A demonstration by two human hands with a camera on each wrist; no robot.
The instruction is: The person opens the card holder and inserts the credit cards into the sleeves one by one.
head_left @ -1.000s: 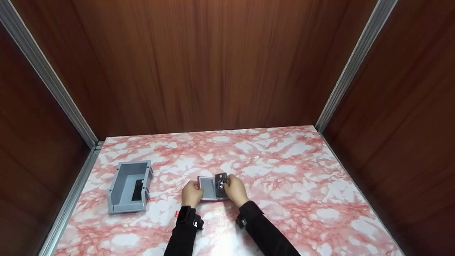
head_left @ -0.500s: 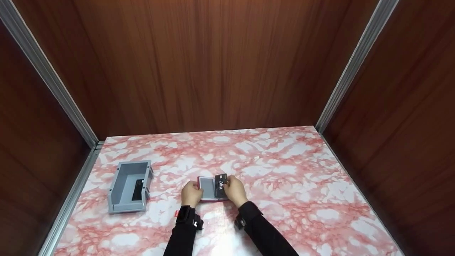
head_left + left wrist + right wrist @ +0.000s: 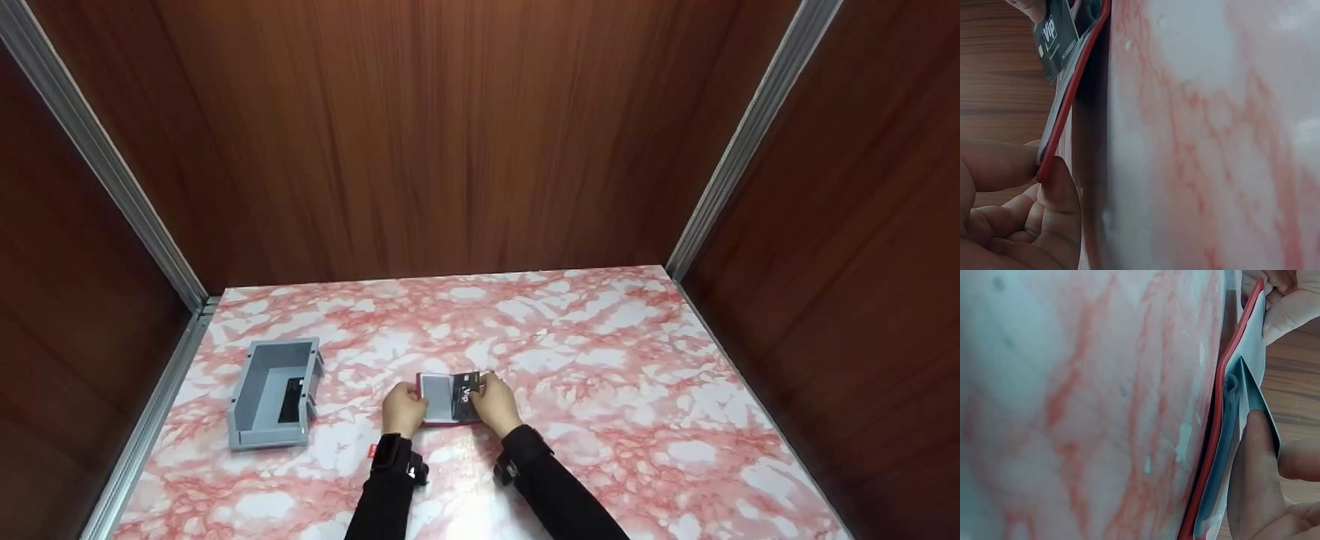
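A small red-covered card holder (image 3: pixel 437 399) lies spread open at the middle of the table, clear sleeves facing up. Thumb and index finger of my left hand (image 3: pixel 403 410) pinch its left cover edge; in the left wrist view, the red cover (image 3: pixel 1067 104) stands slightly off the tabletop. My right hand (image 3: pixel 495 405) pinches a black card (image 3: pixel 463 405) printed "Vip" over the right-hand page. The right wrist view has this card (image 3: pixel 1261 408) tilted up from the sleeves, one corner right at the page near the fold. Part of the card is hidden behind my right fingers.
To the left stands a grey open-front bin (image 3: pixel 270 439) with a black card-like item (image 3: pixel 291 401) inside. A small red tag (image 3: pixel 373 451) lies beside my left wrist. Wood-grain panels (image 3: pixel 480 135) enclose the marbled table (image 3: pixel 600 450) at the back and sides.
The black card has come slightly toward me and now lines up more closely with the right-hand page. My right hand moved a little with it; the left hand stays nearly still.
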